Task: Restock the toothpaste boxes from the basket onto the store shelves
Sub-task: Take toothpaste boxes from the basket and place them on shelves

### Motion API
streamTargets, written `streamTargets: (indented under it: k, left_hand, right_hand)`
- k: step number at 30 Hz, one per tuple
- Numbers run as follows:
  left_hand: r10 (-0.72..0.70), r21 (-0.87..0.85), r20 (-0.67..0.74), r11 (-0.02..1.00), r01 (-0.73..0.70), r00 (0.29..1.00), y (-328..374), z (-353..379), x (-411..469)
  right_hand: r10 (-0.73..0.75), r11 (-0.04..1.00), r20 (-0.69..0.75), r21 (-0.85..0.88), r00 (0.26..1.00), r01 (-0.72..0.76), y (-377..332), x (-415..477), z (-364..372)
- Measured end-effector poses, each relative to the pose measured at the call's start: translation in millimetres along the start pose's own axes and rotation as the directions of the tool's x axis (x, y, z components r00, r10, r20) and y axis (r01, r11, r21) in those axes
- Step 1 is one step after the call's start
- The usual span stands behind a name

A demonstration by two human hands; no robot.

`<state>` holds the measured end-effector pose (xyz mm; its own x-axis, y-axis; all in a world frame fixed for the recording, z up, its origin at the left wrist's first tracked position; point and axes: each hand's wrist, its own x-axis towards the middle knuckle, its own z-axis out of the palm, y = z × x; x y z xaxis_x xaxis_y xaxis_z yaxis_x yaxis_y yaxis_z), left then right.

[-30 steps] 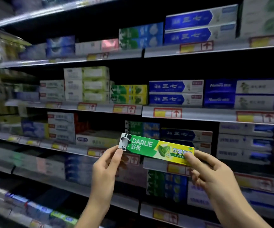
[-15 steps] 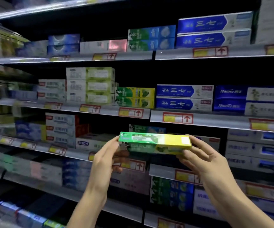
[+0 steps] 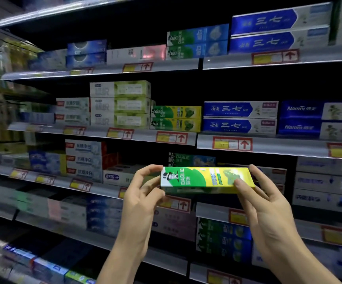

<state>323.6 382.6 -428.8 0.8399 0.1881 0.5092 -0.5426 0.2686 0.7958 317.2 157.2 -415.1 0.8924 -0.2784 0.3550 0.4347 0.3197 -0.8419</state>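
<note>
Head view — left hand [image 3: 140,198] and right hand [image 3: 268,203] pinch the toothpaste box [image 3: 198,178] endwise — far-left shelves [image 3: 43,128] blurred.

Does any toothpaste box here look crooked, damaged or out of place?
Nothing stands out. The shelved boxes lie flat and square; the Darlie box is held level by left hand and right hand.

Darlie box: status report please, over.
Left hand and right hand grip Darlie box at its ends. Box level, not yet shelved. Nothing seen in the way.

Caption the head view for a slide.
A green-and-yellow cardboard toothpaste box, held by left hand and right hand, before stocked shelves.
</note>
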Motion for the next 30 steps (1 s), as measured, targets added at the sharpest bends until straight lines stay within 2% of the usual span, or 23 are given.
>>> streamTargets:
  k: [4, 8, 13, 17, 24, 30]
  left_hand:
    - [0.009, -0.079, 0.022, 0.997, -0.007, 1.000, -4, 0, 1]
    - [0.025, -0.140, 0.005, 0.990, -0.024, 1.000, -3, -4, 3]
    - [0.064, -0.085, -0.123, 0.994, -0.075, 0.990, -1, -4, 6]
    - [0.018, -0.143, -0.212, 0.989, -0.050, 0.977, 0, -5, 13]
    - [0.105, 0.127, -0.271, 0.989, -0.072, 0.957, 21, -9, 62]
    - [0.243, 0.384, -0.242, 0.913, -0.137, 0.939, 42, -10, 154]
  right_hand:
    - [0.020, 0.998, 0.056, 0.065, 0.998, -0.024, 2, -1, 2]
    - [0.025, 0.999, 0.088, 0.043, 0.996, -0.029, 2, 0, 0]
    - [-0.051, 0.996, 0.041, -0.066, 0.998, 0.054, -3, 0, 8]
    - [-0.109, 0.981, 0.038, -0.160, 0.993, 0.113, -10, 5, 20]
    - [-0.267, 0.904, 0.071, -0.328, 0.961, 0.275, -31, 34, 51]
    - [-0.399, 0.803, 0.077, -0.452, 0.914, 0.389, -48, 86, 88]
